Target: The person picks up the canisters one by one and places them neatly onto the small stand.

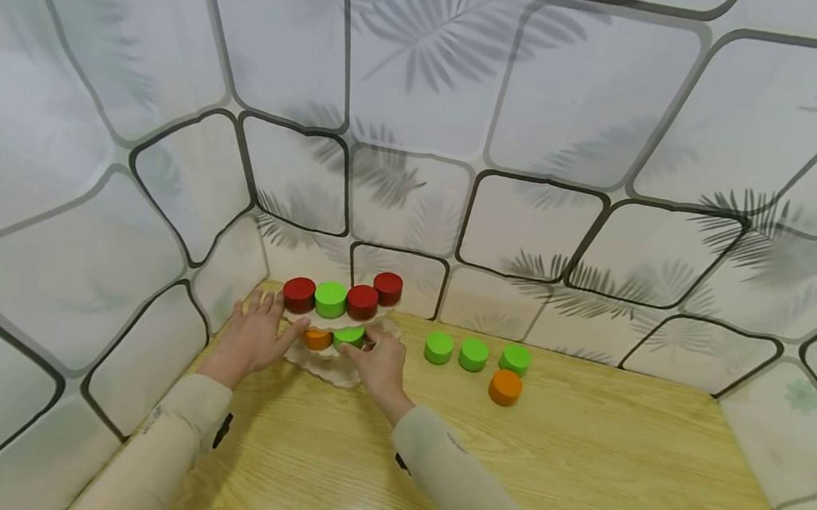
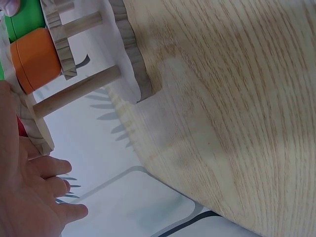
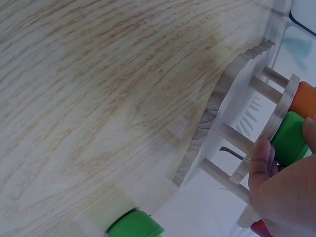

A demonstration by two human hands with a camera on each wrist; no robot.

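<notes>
Patterned wall backed wood-grain table. Right hand pinched green block on middle tier of stand, beside orange block; left hand, fingers loosely spread, touched upper tier.

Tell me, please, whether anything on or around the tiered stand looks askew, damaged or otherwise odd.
Nothing stands out. The tiered stand looks upright, the three red blocks and green block on top sit flat, and the three green blocks and orange block on the table stand upright, with no visible damage.
</notes>
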